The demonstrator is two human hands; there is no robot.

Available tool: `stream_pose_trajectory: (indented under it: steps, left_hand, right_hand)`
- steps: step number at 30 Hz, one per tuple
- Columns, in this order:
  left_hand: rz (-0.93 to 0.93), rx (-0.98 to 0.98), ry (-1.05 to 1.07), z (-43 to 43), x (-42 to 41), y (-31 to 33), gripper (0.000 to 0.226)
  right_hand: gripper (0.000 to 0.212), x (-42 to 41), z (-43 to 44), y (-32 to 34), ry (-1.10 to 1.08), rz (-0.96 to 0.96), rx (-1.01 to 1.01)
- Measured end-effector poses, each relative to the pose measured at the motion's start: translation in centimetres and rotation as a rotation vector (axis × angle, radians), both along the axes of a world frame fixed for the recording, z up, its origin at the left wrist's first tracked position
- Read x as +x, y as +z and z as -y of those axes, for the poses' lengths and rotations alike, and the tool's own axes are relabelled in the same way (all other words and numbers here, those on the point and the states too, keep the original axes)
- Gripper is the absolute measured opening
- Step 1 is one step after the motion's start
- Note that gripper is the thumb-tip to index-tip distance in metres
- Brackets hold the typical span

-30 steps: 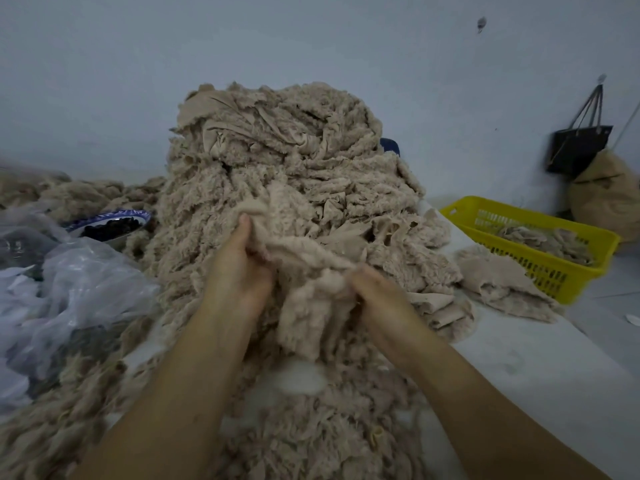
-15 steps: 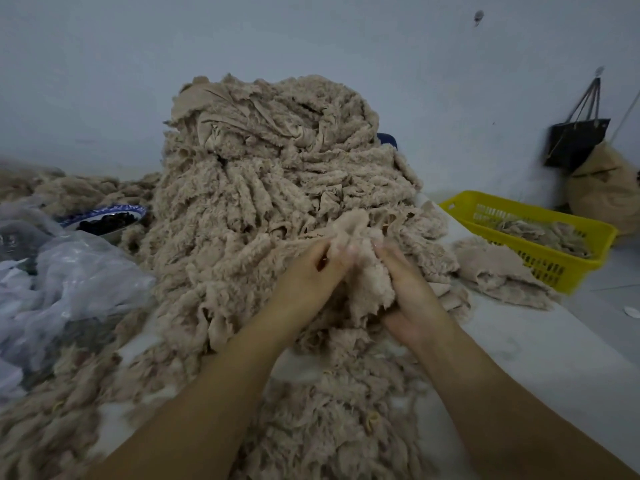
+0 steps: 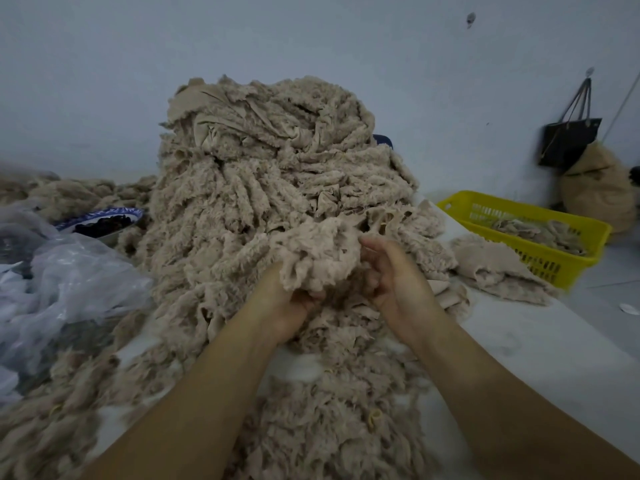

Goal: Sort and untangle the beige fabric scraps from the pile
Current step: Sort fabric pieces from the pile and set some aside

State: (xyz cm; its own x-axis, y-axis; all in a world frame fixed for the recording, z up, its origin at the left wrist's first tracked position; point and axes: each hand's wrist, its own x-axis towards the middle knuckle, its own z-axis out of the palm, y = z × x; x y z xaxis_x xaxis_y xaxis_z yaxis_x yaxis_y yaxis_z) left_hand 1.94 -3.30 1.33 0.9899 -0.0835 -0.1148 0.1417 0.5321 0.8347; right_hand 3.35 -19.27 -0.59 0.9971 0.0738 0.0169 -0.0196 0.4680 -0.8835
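Observation:
A tall pile of beige fuzzy fabric scraps [image 3: 273,174] rises in the middle of the white table. At its front, a bunched beige scrap [image 3: 318,254] hangs over both hands. My left hand [image 3: 287,306] is palm up beneath the bunch, fingers curled into it. My right hand [image 3: 394,275] grips the bunch's right side, thumb and fingers pressed into the fleece. More loose scraps [image 3: 332,420] lie between my forearms. A small heap of sorted scraps [image 3: 491,268] sits to the right, beside the basket.
A yellow plastic basket [image 3: 554,237] holding a few scraps stands at the right. Clear plastic bags [image 3: 59,282] lie left, with a blue-rimmed bowl [image 3: 104,220] behind them. A black bag [image 3: 568,140] hangs on the wall above a tan sack [image 3: 599,188].
Both hands have shifted right and come close together on the bunch. The left hand has turned palm up under it, and the scrap is lifted out of the pile's front.

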Motion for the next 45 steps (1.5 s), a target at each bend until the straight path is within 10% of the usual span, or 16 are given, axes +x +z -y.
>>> stream_pose_trajectory:
  steps: [6,10,13,17,19,26,30,36,40,45]
  left_hand:
    - [0.043,0.342,0.068,0.2,0.1,-0.3,0.027]
    - [0.185,0.655,0.134,0.5,0.2,-0.8,0.018]
    - [0.208,0.614,0.138,0.4,0.3,-1.0,0.020]
    - [0.309,0.803,0.228,-0.2,0.5,-1.1,0.019]
    - [0.368,0.907,0.241,-0.3,0.7,-1.6,0.015]
    - [0.386,1.498,-0.096,-0.8,1.7,-4.1,0.043]
    - [0.300,1.661,-0.067,-2.4,2.5,-4.4,0.053]
    - [0.389,1.422,0.213,-2.7,2.1,-3.8,0.042]
    - [0.683,1.229,0.031,-0.2,0.3,-2.6,0.046]
    - [0.411,1.196,-0.212,-0.7,0.2,-3.2,0.045]
  right_hand:
    - [0.096,-1.0,-1.8,-0.8,0.091,0.068,-0.399]
    - [0.040,-0.8,-1.3,-0.8,0.063,0.072,-0.522]
    - [0.024,-0.5,-0.8,-0.3,0.053,0.021,-0.280]
    - [0.041,0.3,3.1,2.1,-0.198,0.082,0.522]
    - [0.059,0.6,4.7,1.9,-0.273,0.060,0.612]
    - [0.012,1.7,3.3,-1.0,-0.645,0.159,-0.737]
    - [0.028,1.4,3.7,-2.1,-0.378,0.163,-1.173]
    - [0.033,-0.6,-0.9,-2.7,0.140,0.522,-1.536]
    - [0.022,-1.8,-2.4,-2.3,0.278,0.520,-1.337]
    - [0.021,-1.4,-0.6,-1.1,-0.176,0.482,-1.233]
